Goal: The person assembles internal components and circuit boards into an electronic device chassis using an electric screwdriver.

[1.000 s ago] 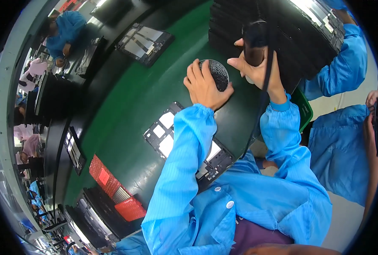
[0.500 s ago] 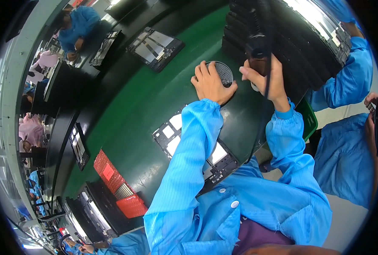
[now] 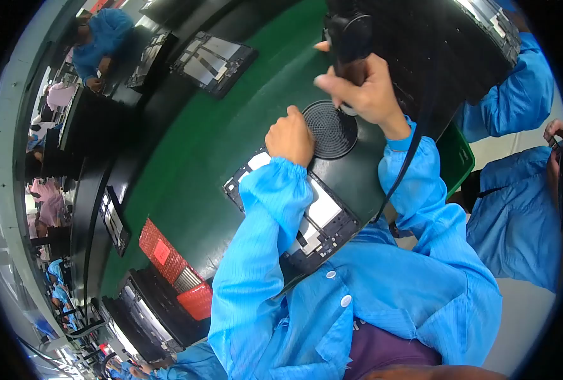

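Note:
A black corded electric screwdriver [image 3: 350, 39] is in my right hand [image 3: 373, 88], its fingers wrapped round the body. Its pale lower end hangs over the upper right edge of a round black dish [image 3: 330, 130] with a gridded surface. My left hand [image 3: 291, 136] is closed, knuckles up, at the dish's left rim; whatever its fingers hold is hidden. Under my left forearm lies an opened tablet-like device [image 3: 329, 212] with a black frame and white panels, partly covered by the sleeve.
Another opened device [image 3: 213, 63] lies at the far left, with a smaller one [image 3: 113, 218] on the left edge. A red bubble-wrap pouch [image 3: 167, 253] holds thin strips. Black trays [image 3: 145, 310] are near left; a tall black stack [image 3: 427, 50] and a green bin [image 3: 457, 158] stand right. Co-workers sit around.
My left hand has come off the top of the dish toward me and its spread fingers have curled. My right hand with the screwdriver has swung left over the dish.

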The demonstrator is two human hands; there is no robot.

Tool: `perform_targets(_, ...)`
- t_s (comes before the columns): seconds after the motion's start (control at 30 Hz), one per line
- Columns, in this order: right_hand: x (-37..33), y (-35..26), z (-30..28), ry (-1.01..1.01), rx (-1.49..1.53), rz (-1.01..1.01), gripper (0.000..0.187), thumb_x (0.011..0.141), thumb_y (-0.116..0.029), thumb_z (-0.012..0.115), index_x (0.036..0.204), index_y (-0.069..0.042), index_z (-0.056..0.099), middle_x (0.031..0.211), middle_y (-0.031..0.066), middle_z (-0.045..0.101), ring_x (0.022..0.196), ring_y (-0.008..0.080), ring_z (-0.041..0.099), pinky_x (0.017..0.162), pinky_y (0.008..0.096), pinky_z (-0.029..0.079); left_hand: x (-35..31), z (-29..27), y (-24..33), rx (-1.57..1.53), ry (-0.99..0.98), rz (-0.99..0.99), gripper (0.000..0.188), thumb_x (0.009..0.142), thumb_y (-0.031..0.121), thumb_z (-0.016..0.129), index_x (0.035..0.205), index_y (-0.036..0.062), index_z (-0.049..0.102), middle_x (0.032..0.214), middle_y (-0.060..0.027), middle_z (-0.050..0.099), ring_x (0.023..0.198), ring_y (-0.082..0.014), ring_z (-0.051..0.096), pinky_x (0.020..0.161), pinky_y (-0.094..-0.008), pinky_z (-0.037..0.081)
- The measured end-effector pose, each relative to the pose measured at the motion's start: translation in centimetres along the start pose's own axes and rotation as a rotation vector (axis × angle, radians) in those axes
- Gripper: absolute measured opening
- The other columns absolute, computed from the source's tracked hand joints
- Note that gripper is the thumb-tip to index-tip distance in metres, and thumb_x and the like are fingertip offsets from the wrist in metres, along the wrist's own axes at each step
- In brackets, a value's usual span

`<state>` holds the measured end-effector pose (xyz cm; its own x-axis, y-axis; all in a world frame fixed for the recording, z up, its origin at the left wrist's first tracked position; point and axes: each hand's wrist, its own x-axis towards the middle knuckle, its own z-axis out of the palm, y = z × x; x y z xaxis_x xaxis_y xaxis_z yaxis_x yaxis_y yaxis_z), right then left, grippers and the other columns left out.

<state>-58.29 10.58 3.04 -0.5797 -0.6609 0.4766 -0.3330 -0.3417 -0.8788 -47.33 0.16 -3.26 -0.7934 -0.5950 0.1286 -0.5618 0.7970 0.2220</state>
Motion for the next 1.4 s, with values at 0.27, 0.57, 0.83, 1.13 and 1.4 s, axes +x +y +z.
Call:
perform_targets(0.27,-0.6,2.3,3.0,0.009,0.177,-0.058,0.027,0.074,-0.002,0.072,0.094,0.001,0.054,0.059,0.0034,0.057,0.049,0.0092,0.056,0.046,0.0212,0.043,-13.3,-2.4,-2.1,-0.399,0.260,0.393,0.017,0.071,0.009,0.070,0.086,0.0061,0.063,0.085,-0.0089,0.063,0.082,-0.0268,0.060,0.074,-0.0391,0.045)
perform_targets(0.57,-0.1,3.5,3.9,-0.015,0.121,-0.032,0.026,0.075,0.002,0.069,0.095,0.001,0.052,0.058,0.0039,0.057,0.048,0.0100,0.056,0.047,0.0218,0.043,-16.5,-1.8,-9.4,-0.418,0.476,0.089,0.019,0.074,0.004,0.064,0.091,-0.0021,0.062,0.115,-0.0202,0.056,0.109,-0.0396,0.052,0.093,-0.0449,0.041)
perform_targets(0.83,0.0,3.9,4.5,-0.009,0.119,-0.020,0.025,0.075,0.003,0.068,0.095,0.002,0.052,0.059,0.0038,0.057,0.049,0.0094,0.055,0.046,0.0223,0.043,-12.0,-0.6,-14.2,-0.717,0.563,-0.291,0.019,0.086,0.009,0.058,0.098,-0.0049,0.063,0.102,-0.0173,0.064,0.092,-0.0220,0.062,0.084,-0.0318,0.047)
perform_targets(1.13,0.0,3.8,4.1,0.001,0.130,-0.022,0.026,0.074,0.000,0.071,0.093,0.000,0.054,0.061,0.0031,0.058,0.048,0.0088,0.055,0.046,0.0220,0.044,-15.7,-5.1,-12.4,-0.407,0.371,-0.272,0.020,0.077,0.009,0.066,0.092,-0.0045,0.064,0.101,-0.0197,0.064,0.093,-0.0318,0.062,0.083,-0.0368,0.046)
perform_targets(1.4,-0.3,1.8,4.1,-0.018,0.174,-0.014,0.026,0.072,0.000,0.072,0.092,-0.001,0.055,0.061,0.0033,0.059,0.048,0.0080,0.055,0.046,0.0213,0.043,-12.7,-4.3,-7.9,-0.479,0.390,0.039,0.011,0.071,0.007,0.069,0.079,-0.0003,0.065,0.086,-0.0122,0.062,0.084,-0.0289,0.058,0.075,-0.0368,0.046)
